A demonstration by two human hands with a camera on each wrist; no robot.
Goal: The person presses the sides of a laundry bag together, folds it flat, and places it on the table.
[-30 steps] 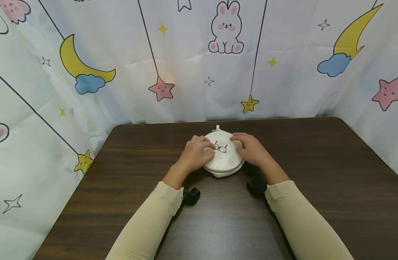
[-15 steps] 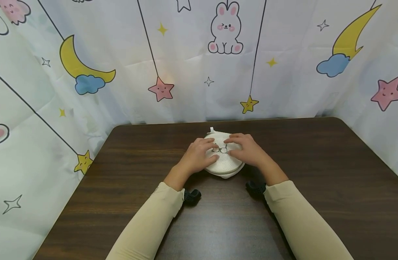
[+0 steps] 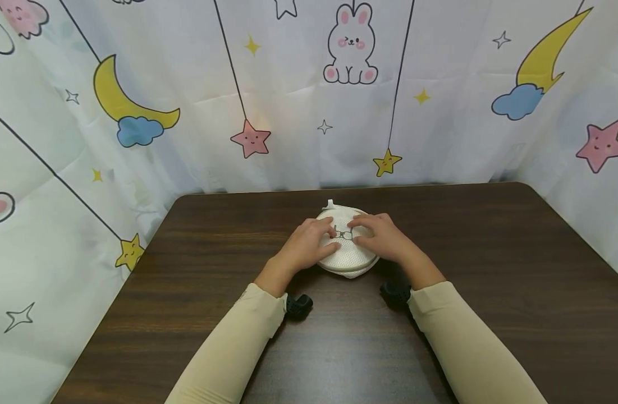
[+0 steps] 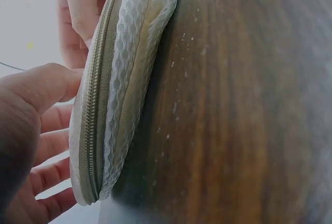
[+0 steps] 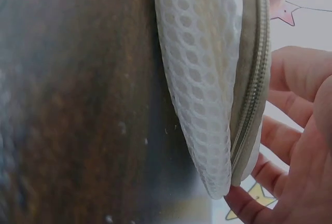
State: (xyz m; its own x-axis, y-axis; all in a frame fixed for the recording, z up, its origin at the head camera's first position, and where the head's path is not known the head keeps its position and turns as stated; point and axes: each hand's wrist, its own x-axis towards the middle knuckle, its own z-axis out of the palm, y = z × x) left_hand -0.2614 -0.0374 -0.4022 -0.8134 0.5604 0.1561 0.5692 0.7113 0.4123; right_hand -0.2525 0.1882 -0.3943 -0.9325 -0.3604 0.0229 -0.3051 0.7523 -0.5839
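Note:
A round white mesh laundry bag (image 3: pixel 352 252) lies on the table near its far side. Its flat top carries a dark line drawing, and a small white tab (image 3: pixel 330 203) sticks out at the back. In the left wrist view, a beige zipper (image 4: pixel 93 115) runs round its side above the mesh wall. My left hand (image 3: pixel 307 241) rests on the bag's left part, thumb and fingers spread loosely on the top. From the right, my right hand (image 3: pixel 384 238) touches the top in the same way. In the right wrist view, its fingers (image 5: pixel 280 136) reach along the lid's edge.
The dark wood-grain table (image 3: pixel 470 241) spreads out on all sides of the bag. Behind it hangs a white curtain (image 3: pixel 298 73) printed with moons, stars and a rabbit. Dark wrist mounts (image 3: pixel 300 306) sit under both cuffs.
The bag has turned slightly, its tab shifting left, and has slid a little toward me. My right hand has moved left, further onto the top. The left hand has shifted slightly.

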